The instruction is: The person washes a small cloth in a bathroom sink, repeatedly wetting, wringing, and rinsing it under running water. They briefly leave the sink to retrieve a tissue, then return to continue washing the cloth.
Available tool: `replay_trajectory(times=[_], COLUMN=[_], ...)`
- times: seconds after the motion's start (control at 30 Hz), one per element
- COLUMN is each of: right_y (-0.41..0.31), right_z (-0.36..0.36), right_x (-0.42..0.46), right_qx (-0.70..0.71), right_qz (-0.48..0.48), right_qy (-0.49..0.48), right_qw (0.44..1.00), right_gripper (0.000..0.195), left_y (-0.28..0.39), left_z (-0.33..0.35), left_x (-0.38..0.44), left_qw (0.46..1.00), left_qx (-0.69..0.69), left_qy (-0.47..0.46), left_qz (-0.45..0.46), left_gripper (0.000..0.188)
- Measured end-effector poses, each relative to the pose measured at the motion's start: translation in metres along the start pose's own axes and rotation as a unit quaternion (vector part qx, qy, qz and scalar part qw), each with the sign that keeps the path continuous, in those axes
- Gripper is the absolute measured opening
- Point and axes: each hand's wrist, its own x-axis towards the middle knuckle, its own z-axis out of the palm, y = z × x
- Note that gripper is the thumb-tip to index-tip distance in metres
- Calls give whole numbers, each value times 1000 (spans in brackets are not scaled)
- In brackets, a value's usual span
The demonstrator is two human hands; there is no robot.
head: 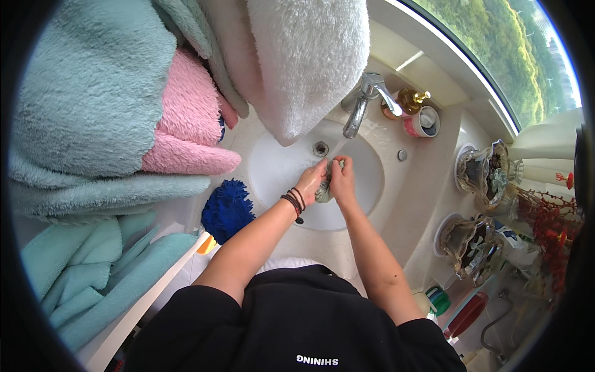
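Note:
Over a white oval sink (274, 181), my left hand (312, 180) and my right hand (342, 179) grip a wet, bunched-up greyish-green cloth (324, 191) between them. Water runs from the chrome faucet (355, 118) toward my hands, and its lever points to the right. Beaded bracelets (294, 202) circle my left wrist. Behind the hands, the round drain opening (320, 149) shows in the basin. Fingers hide part of the cloth.
Towels in white (311, 60), pink (186, 111) and pale blue-green (88, 93) hang at the left, the white one over the basin's edge. A blue chenille cloth (228, 209) lies left of the sink. A pump bottle (411, 101), a cup (421, 124) and glass planters (483, 172) stand right.

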Motion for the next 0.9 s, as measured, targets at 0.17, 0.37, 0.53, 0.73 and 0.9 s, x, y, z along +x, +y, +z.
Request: replay_trajectory(times=[0.17,0.37,0.53,0.73,0.9], right_y=[-43,-41,-45,-45,-59], right_z=[-27,-37,-40,-49,-69], right_x=[-22,-34,-37,-33,-34], right_qx=[326,342,316,164,-14], right_qz=[57,24,-19,-140,22], right_qy=[-120,-112,-99,66,49], right_qw=[936,933,943,974,998], right_gripper=[54,38,25,20,47], left_y=[21,30,37,62,58], left_z=[4,9,16,18,24], left_x=[-22,-47,-63,-72,-84], left_qw=[980,959,951,972,986], left_qx=[183,219,197,71,-19], left_qy=[-22,-103,-102,-128,-155], left_qz=[75,146,216,182,54], left_gripper=[36,24,20,9,11])
